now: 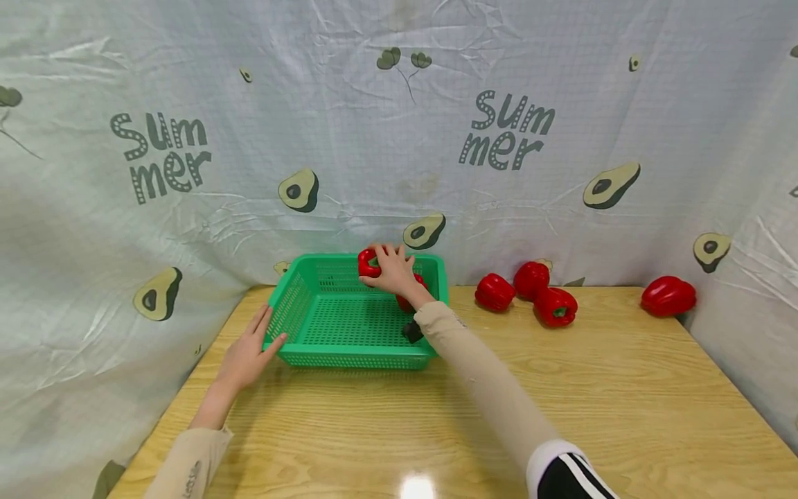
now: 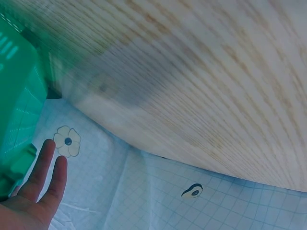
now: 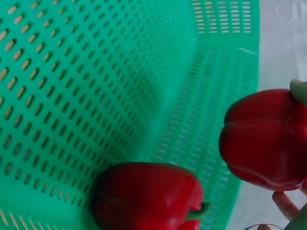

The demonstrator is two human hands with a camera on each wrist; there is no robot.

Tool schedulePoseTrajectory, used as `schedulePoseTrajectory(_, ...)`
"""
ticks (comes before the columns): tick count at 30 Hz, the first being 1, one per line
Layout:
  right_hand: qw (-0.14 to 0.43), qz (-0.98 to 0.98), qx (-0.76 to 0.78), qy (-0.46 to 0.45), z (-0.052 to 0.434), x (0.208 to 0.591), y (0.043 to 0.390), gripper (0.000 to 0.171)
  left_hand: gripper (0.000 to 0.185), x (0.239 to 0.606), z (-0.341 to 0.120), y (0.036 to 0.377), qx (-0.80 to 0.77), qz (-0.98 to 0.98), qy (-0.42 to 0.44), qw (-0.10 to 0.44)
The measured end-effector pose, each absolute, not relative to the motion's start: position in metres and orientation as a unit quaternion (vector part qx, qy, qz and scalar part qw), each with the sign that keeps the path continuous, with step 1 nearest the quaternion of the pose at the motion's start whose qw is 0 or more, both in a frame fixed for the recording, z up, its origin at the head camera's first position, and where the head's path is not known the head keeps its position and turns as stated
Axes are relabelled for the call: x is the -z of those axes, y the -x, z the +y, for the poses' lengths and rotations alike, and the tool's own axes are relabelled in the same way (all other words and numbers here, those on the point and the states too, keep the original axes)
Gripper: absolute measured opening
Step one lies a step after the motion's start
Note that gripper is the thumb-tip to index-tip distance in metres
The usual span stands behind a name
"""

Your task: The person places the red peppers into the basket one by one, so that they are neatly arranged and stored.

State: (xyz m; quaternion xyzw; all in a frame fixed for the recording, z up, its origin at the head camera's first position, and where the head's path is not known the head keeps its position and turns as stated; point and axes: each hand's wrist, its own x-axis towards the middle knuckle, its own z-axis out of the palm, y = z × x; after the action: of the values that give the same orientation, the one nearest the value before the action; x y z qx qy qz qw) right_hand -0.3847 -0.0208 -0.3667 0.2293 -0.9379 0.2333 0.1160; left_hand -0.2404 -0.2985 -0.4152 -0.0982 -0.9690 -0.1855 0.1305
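In the head view my right hand (image 1: 394,270) grips a red bell pepper (image 1: 368,263) above the back part of a green plastic basket (image 1: 355,351). The same held pepper (image 3: 266,139) shows in the right wrist view, with fingertips at its right edge. Another red bell pepper (image 3: 146,196) lies inside the basket, partly hidden by my right arm in the head view. My left hand (image 1: 246,352) rests against the basket's left front corner, its fingers extended along the rim. The left wrist view shows that hand's fingers (image 2: 56,184) straight beside the basket wall.
Right of the basket, three red bell peppers (image 1: 533,291) sit grouped on the wooden table (image 1: 623,388). One more red pepper (image 1: 668,296) lies near the table's far right edge. A patterned cloth (image 1: 349,125) hangs behind the basket.
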Motion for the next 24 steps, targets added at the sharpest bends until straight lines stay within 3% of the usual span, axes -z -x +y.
schedulePoseTrajectory(8,0.067,-0.951,-0.193,-0.230,-0.024,0.377,0.392,0.075,0.069,0.418,-0.300,0.242,0.186,-0.969,0.099,0.132)
schedulePoseTrajectory(24,0.038,-0.960,-0.131,-0.244,-0.020,0.398,0.394,0.068,0.069,0.418,-0.299,0.241,0.194,-0.968,0.096,0.127)
